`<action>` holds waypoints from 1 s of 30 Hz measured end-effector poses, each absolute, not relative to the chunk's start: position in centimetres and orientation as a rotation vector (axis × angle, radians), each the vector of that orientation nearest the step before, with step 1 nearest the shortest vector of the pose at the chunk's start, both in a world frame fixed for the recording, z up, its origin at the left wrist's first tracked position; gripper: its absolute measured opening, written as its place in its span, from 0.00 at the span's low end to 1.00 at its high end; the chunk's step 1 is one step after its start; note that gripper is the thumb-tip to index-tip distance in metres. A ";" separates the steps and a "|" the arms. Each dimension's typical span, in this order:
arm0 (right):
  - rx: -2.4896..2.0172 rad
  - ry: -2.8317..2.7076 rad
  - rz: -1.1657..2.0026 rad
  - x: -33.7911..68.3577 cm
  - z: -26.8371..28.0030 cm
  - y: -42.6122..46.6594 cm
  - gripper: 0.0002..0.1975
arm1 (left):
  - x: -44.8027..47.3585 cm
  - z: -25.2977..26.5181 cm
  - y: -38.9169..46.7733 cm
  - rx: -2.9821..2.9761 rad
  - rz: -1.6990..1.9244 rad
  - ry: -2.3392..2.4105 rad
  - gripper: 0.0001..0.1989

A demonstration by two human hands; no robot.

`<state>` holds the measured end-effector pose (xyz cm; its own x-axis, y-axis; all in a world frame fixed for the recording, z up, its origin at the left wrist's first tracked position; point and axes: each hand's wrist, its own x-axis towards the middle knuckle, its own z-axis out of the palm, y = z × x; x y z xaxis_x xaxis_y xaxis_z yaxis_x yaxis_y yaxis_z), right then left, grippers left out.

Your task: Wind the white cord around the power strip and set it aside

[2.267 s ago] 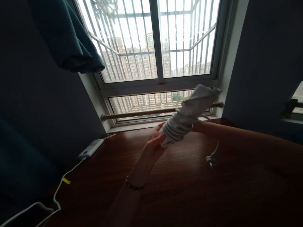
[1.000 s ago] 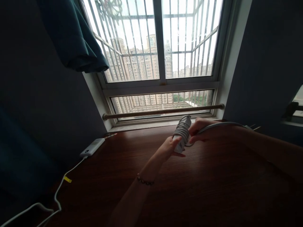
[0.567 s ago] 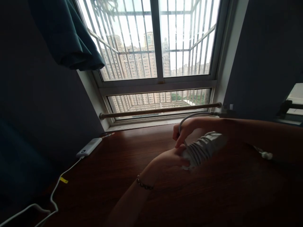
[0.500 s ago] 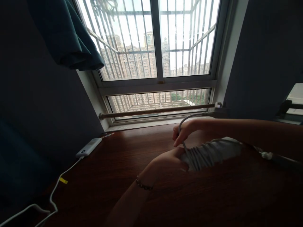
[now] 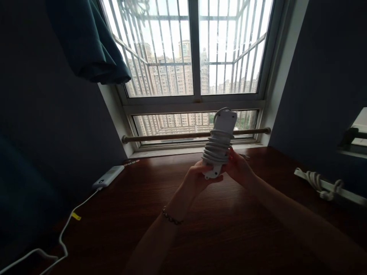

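Note:
A white power strip (image 5: 225, 121) stands tilted upright over the table, its grey-white cord (image 5: 217, 147) wound in several turns about its middle. My left hand (image 5: 197, 175) grips its lower end, thumb across the near face. At the lower right side, my right hand (image 5: 235, 165) closes against the strip and the wound cord; some of its fingers are hidden behind them. One loop of cord passes over the strip's upper end. The plug cannot be made out.
Another white power strip (image 5: 348, 196) with bundled cord lies at the right on the brown table (image 5: 137, 198). A white device (image 5: 109, 177) with a cable (image 5: 63, 229) lies at the left. Behind are a window rail (image 5: 172, 136) and a teal curtain (image 5: 97, 57).
The power strip has swung from lying sideways to nearly upright. My right hand has come down from above the strip, where it drew the cord round, to its lower right side.

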<state>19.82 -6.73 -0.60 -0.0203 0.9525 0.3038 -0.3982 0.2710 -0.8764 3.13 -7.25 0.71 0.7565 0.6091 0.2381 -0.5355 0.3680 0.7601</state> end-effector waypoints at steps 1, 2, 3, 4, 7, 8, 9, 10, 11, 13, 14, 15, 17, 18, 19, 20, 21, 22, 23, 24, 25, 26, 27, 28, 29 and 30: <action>-0.618 -1.035 1.148 19.9 -1.0 -6.7 0.15 | 3.0 0.8 -7.0 0.917 0.763 0.091 0.17; -0.580 -0.991 1.094 20.0 -1.3 -6.6 0.13 | 2.8 0.9 -6.8 0.910 0.779 0.098 0.16; -0.545 -0.959 1.044 20.3 -1.4 -6.7 0.12 | 2.6 1.0 -6.7 0.916 0.789 0.110 0.16; -0.511 -0.935 1.000 20.6 -1.3 -6.7 0.11 | 2.4 1.0 -6.5 0.925 0.794 0.125 0.16; -0.556 -1.019 0.744 21.8 -0.5 -7.6 0.10 | 2.2 0.9 -5.9 0.940 0.796 0.174 0.15; -0.630 -1.104 0.639 22.1 0.0 -8.0 0.10 | 2.3 0.8 -5.6 0.947 0.794 0.190 0.15; -0.716 -1.204 0.553 22.3 0.4 -8.6 0.09 | 2.4 0.6 -5.4 0.963 0.792 0.208 0.16; -0.794 -1.299 0.493 22.4 0.8 -9.2 0.08 | 2.6 0.5 -5.3 0.986 0.789 0.230 0.17; -0.851 -1.387 0.485 22.3 1.2 -9.8 0.09 | 2.9 0.2 -5.1 1.013 0.790 0.264 0.17; -0.878 -1.482 0.557 22.0 1.7 -10.9 0.14 | 3.4 -0.3 -4.9 1.052 0.790 0.348 0.18; -0.897 -1.485 0.552 21.8 1.8 -11.4 0.16 | 3.8 -0.5 -4.9 1.056 0.788 0.388 0.18; -0.916 -1.441 0.527 21.5 1.8 -11.6 0.17 | 4.1 -0.7 -4.9 1.053 0.787 0.422 0.17; -0.931 -1.242 0.470 20.8 1.7 -11.9 0.19 | 4.7 -1.1 -4.8 1.044 0.798 0.463 0.17; -0.909 -1.120 0.459 20.5 1.6 -11.8 0.19 | 4.9 -1.2 -4.9 1.042 0.807 0.474 0.16; -0.861 -1.020 0.481 20.1 1.5 -11.8 0.19 | 5.1 -1.3 -4.9 1.041 0.816 0.488 0.16; -0.786 -0.952 0.531 19.8 1.5 -11.7 0.19 | 5.2 -1.4 -4.9 1.043 0.827 0.502 0.16; -0.705 -0.919 0.594 19.5 1.5 -11.5 0.19 | 5.3 -1.5 -5.0 1.049 0.838 0.514 0.16; -0.626 -0.911 0.662 19.3 1.6 -11.4 0.19 | 5.3 -1.5 -5.0 1.057 0.851 0.525 0.16; -0.555 -0.913 0.735 19.1 1.7 -11.2 0.18 | 5.4 -1.6 -5.1 1.069 0.864 0.534 0.16; -0.499 -0.914 0.812 19.1 1.8 -11.0 0.16 | 5.4 -1.6 -5.1 1.086 0.879 0.540 0.16; -0.461 -0.908 0.882 19.1 1.8 -10.7 0.14 | 5.4 -1.7 -5.1 1.106 0.895 0.546 0.17; -0.437 -0.888 0.936 19.3 1.7 -10.3 0.12 | 5.5 -1.7 -5.1 1.130 0.915 0.551 0.17; -0.425 -0.859 0.969 19.5 1.5 -9.9 0.10 | 5.5 -1.8 -5.1 1.157 0.938 0.556 0.16; -0.422 -0.830 0.983 19.7 1.1 -9.4 0.10 | 5.5 -1.8 -5.0 1.186 0.968 0.563 0.16; -0.426 -0.820 0.981 20.0 0.7 -9.1 0.10 | 5.5 -1.9 -4.9 1.215 1.004 0.574 0.16; -0.438 -0.845 0.968 20.2 0.3 -8.8 0.11 | 5.5 -2.0 -4.9 1.245 1.044 0.591 0.16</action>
